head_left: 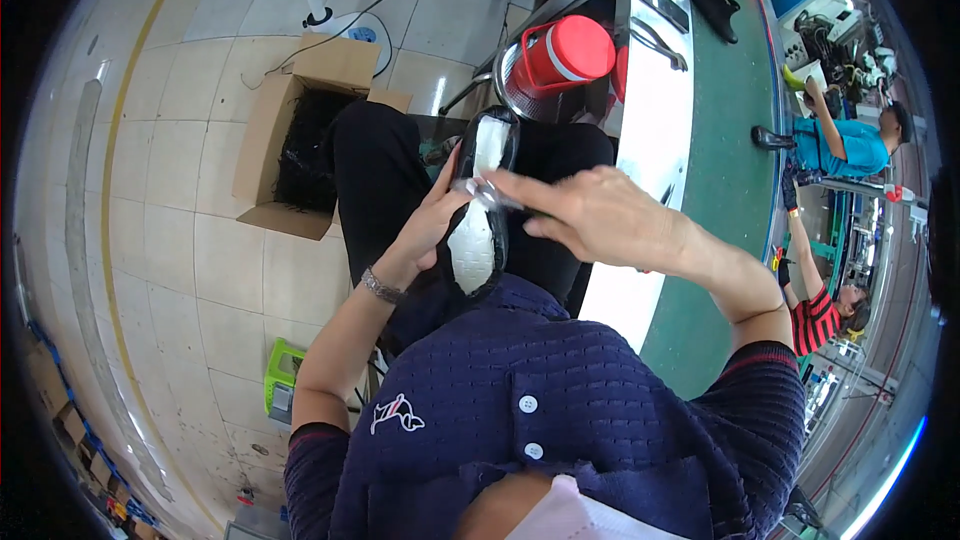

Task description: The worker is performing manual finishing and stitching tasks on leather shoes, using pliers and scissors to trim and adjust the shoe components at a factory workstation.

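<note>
A black shoe (471, 248) lies sole up over my lap, its pale whitish underside facing me. My left hand (430, 225) grips it along the left edge near the middle, fingers closed on the side. From the right, my right hand (615, 218) reaches across with bent fingers around a small silvery metal tool (484, 192). That tool touches or hovers over the narrow middle of the sole; motion blur hides its exact kind. Part of the shoe's waist is covered by my fingers.
A cardboard box (255, 155) with black material stands left of my knees. Ahead is a red lidded jug (580, 48) on a round metal stool. At right run a white bench (630, 285) and a green belt (715, 140) carrying a black shoe (716, 12). Two people work beyond.
</note>
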The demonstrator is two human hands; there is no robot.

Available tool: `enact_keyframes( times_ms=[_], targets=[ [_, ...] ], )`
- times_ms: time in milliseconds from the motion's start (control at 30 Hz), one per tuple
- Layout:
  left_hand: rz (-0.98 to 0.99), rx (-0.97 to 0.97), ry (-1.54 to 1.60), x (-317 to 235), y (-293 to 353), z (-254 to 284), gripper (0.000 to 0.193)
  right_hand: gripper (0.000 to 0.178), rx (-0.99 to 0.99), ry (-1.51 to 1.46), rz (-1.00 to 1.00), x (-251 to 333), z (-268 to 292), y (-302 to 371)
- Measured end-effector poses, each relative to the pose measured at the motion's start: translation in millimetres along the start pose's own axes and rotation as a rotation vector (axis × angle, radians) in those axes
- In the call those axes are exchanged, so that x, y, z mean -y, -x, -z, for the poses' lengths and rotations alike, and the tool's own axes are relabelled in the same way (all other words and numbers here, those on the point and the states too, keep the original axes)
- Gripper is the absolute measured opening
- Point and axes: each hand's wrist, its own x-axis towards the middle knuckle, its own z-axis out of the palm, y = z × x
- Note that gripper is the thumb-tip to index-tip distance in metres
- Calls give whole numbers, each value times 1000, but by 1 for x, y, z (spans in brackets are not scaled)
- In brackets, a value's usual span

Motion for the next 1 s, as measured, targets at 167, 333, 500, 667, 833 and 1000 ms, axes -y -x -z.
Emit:
enact_keyframes(
  times_ms=[167,333,500,667,833,1000],
  targets=[
    [100,70,78,-8,0,-2,75,65,-266,170,22,-40,-19,-47],
    [122,106,74,-6,-4,10,81,66,-319,242,70,-34,-9,-37],
    [196,81,13,-17,-4,8,88,66,-224,233,7,-35,-23,-39],
    [259,137,-40,-24,1,11,100,65,-387,113,173,-30,-42,-32],
    [319,143,-3,-22,4,18,112,67,-71,256,-15,-16,-29,-29],
    [103,229,-53,-7,9,21,110,60,-177,99,-3,-14,-64,-21]
  ],
)
